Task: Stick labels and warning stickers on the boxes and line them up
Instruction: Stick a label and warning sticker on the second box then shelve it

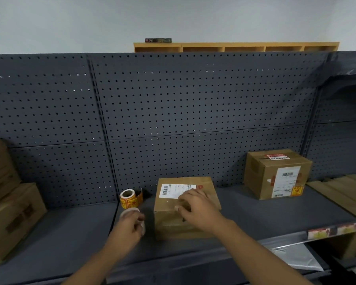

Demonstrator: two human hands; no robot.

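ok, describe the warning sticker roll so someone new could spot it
On the dark grey shelf, look just left of the centre cardboard box, against the pegboard. The sticker roll stands there: yellow-and-red stickers, unlike the plain whitish roll in front of it.

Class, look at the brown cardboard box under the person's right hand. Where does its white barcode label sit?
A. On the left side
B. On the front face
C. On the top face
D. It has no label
C: the white barcode label lies flat on top of the brown cardboard box, just beyond the right hand.
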